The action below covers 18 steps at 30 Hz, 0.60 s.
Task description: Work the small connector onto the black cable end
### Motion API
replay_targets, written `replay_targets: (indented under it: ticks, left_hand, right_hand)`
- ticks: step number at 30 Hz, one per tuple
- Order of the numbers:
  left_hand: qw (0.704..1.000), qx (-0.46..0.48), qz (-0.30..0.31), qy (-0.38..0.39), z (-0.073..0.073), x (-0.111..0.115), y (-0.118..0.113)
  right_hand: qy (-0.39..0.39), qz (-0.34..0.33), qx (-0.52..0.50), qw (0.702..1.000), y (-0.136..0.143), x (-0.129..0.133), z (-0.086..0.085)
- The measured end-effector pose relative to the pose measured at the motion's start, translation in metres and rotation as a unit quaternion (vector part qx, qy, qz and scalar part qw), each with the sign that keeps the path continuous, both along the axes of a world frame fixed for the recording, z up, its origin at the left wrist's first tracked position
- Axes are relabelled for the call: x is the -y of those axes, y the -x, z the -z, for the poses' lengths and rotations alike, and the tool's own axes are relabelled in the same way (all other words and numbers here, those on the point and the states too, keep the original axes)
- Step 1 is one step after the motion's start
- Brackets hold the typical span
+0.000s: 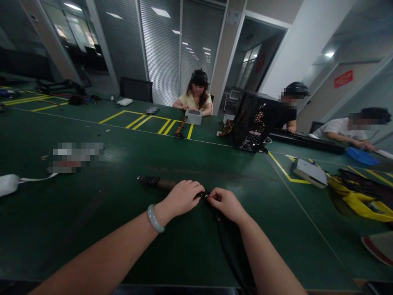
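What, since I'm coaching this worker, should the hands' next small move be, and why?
Probably a slight turn of the small dark piece by the right hand, the left hand steadying it, since both hands' fingertips are at it.

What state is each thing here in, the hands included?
Left hand, curled, fingertips at small black part
Right hand, pinching that part
Black cable, gently curved
Bangle, worn on left wrist
Computer case, standing upright
Power supply, wires attached
Ceiling light, lit
Blinds, lowered

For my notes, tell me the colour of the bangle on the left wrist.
Pale grey-green bangle; it shows best in the head view.
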<state>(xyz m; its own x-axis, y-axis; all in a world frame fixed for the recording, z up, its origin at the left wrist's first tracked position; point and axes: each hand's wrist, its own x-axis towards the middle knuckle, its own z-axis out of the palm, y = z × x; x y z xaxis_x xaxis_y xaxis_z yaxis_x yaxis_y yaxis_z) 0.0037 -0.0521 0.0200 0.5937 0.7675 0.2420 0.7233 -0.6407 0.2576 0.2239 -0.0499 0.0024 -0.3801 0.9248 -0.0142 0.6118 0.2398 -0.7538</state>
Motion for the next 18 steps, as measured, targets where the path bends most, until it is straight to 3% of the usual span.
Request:
replay_targets:
  ticks: [7,18]
  left_hand:
    - [1.000,0.008,0.013,0.018,-0.003,0.010,0.013]
    - [0.999,0.034,-0.017,0.002,-0.004,0.013,0.004]
  right_hand:
    - [-0.019,-0.029,0.043,0.998,0.010,0.011,-0.010]
    - [-0.059,-0.012,0.076,0.995,0.012,0.011,-0.005]
